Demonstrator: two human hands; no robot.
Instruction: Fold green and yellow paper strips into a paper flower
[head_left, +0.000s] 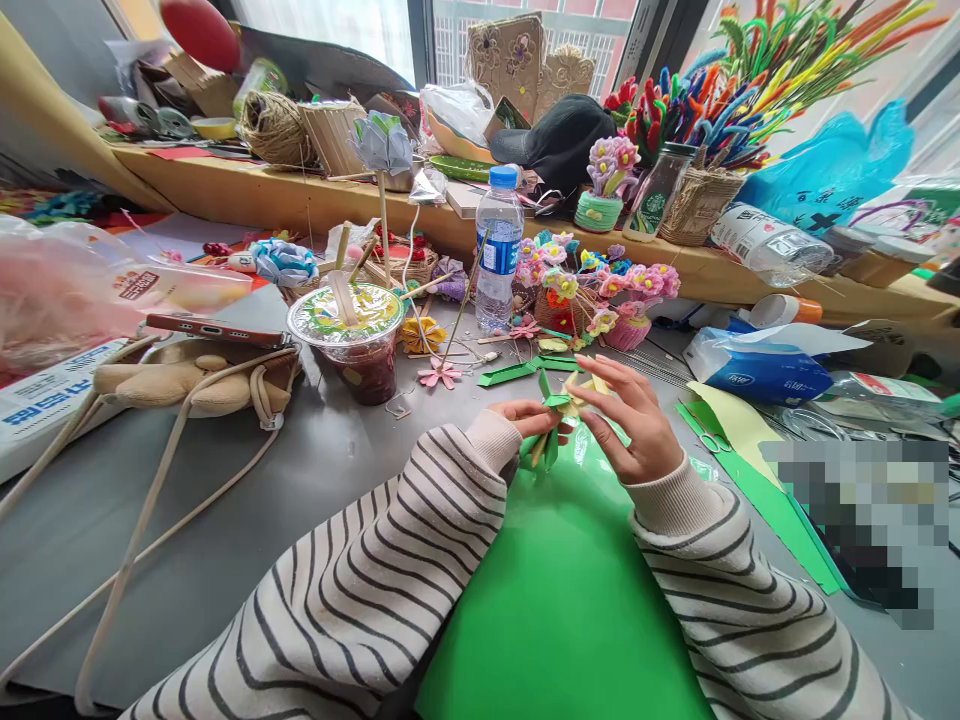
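My left hand is closed around the stem part of a paper flower with green leaves and pale yellow petals. At the flower's yellow side is my right hand, its fingers stretched out and spread, the fingertips touching or very near the petals. Beneath both hands lies a glossy green sheet. Just beyond them, folded green paper strips rest on the grey table, near a pink paper flower on a stick.
A lidded drink cup and a water bottle stand beyond my hands. A phone leans on a small bag at left. Scissors lie on green and yellow paper at right. Several crocheted flowers crowd the back.
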